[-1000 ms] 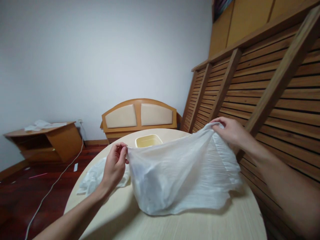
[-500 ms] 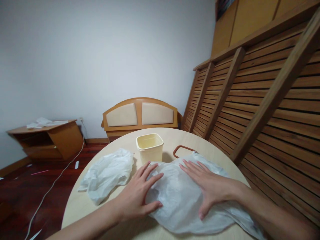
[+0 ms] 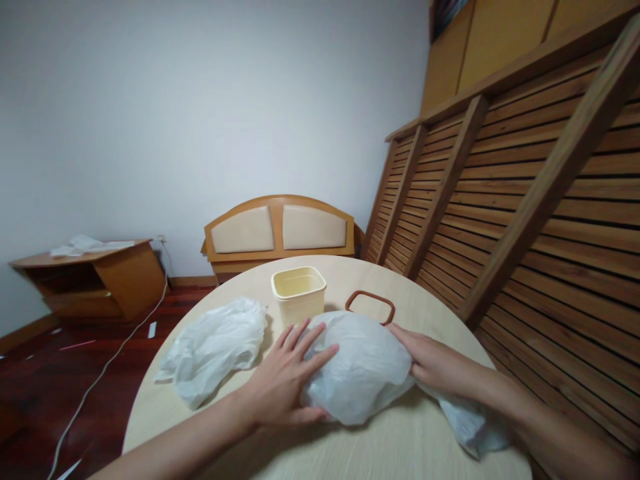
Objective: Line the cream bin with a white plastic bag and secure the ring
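A white plastic bag [image 3: 363,367], puffed into a rounded bundle, lies on the near part of the round table. My left hand [image 3: 293,373] rests against the bag's left side with its fingers spread. At the other end, my right hand [image 3: 435,363] is closed around the bag, and a loose tail of plastic trails out below the wrist. Behind the bag stands a cream rectangular bin [image 3: 300,300] with an open top. To its right, a brown rounded rectangular ring [image 3: 370,293] lies flat. A second crumpled white plastic bag [image 3: 215,347] sits at the left.
The round pale wooden table [image 3: 425,440] carries all these things. Beyond it stands a padded headboard [image 3: 280,230]. A slatted wooden frame [image 3: 500,220] leans close on the right. At the left are a low cabinet [image 3: 115,280] and a white cable [image 3: 105,370] on the floor.
My right hand has gone from lying spread on the bag to gripping its right end. The bag is gathered into a smaller, rounder bundle, uncovering more of the brown ring.
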{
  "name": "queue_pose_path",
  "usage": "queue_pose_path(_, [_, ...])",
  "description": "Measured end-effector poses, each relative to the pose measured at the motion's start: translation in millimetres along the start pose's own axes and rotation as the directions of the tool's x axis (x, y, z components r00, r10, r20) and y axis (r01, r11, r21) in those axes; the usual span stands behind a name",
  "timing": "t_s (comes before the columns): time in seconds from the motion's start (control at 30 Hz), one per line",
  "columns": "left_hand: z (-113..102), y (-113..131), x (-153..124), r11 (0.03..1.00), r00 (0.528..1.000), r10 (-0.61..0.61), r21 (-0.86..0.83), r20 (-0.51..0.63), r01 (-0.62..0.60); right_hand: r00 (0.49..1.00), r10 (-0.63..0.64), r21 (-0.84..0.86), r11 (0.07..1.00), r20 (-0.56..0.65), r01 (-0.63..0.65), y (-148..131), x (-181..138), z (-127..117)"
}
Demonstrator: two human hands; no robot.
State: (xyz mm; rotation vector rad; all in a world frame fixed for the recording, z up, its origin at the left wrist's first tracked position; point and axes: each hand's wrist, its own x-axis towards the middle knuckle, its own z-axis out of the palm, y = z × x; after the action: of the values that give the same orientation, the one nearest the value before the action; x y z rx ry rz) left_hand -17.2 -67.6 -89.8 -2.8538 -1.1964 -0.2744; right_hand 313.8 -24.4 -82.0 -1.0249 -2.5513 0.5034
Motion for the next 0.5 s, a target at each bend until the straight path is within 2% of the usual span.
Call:
queue_pose_path(0.07, [-1, 2, 7, 1.000, 0.998, 0.014, -0.019, 0.061, -0.013, 1.000, 0.019, -0.055, 0.998, 0.021, -0.018, -4, 0, 0])
queue_pose_path(0.17, [-7, 7, 18, 0.998, 0.999, 0.015, -0.059, 0.053, -0.011, 0.997, 0.020, -0.167, 0.986, 0.072, -0.008, -9, -4, 6])
queue_pose_path(0.27, [-12, 14, 27, 0.995, 0.999, 0.042, -0.087, 0.032, -0.039, 0.985, 0.063, -0.156, 0.987, 0.163, -0.037, -9, -9, 18])
queue_pose_path(0.33, [-12, 17, 31, 0.995, 0.996, 0.042, -0.093, 0.074, -0.035, 0.973, 0.125, -0.136, 0.986, 0.196, -0.099, -4, -10, 26])
queue_pose_path(0.4, [-9, 19, 34, 0.995, 0.991, 0.013, -0.102, 0.131, 0.000, 0.969, 0.146, -0.111, 0.986, 0.200, -0.126, 3, -10, 31])
queue_pose_path(0.5, [-3, 18, 35, 0.994, 0.988, -0.014, -0.108, 0.157, 0.031, 0.986, 0.110, -0.073, 0.992, 0.124, -0.101, 7, -8, 30])
